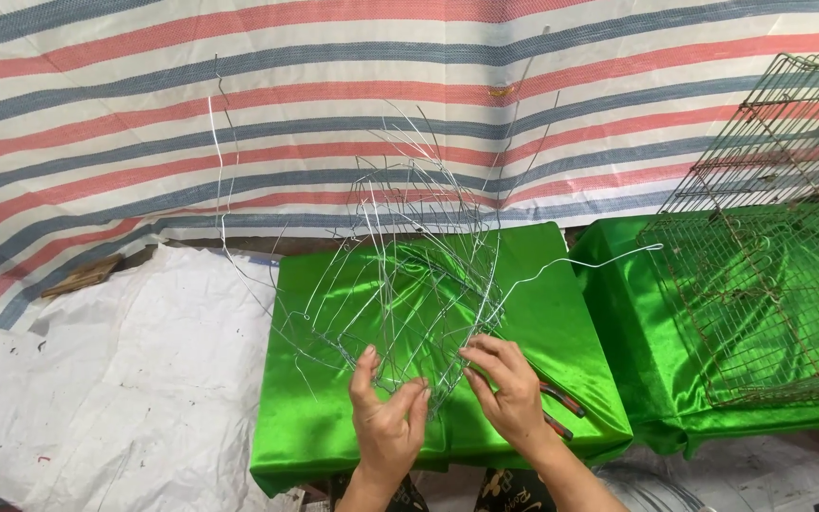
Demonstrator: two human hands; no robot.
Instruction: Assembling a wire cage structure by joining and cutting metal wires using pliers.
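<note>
A half-built wire frame [400, 275] stands at the centre of the frame, its base resting on the green satin cloth [334, 427] that covers the tabletop. Thin silvery wires cross into a loose mesh low down, while long free ends fan upward and outward, one bending off to the right. It seems to be kept upright and close to the body so that the lower edge, where the wires meet, sits right under the hands.

The left hand [386, 417], at lower centre, has its fingers curled nearly closed and pinches wire at the bottom edge of the frame between thumb and forefinger. The right hand [509, 389], just beside it, has its fingers half bent and spread over neighbouring strands, touching them; whether it truly grips one I cannot tell. Together they look to steady the springy mesh from both sides.

Red-handled pliers [561, 408] lie on the cloth just right of the right hand, partly hidden by it, within easy reach. At the right of the frame finished wire cages [770, 246] are stacked on a second green-covered surface. White sheeting [97, 379] lies at lower left, and a striped tarpaulin [239, 85] hangs across the top.
</note>
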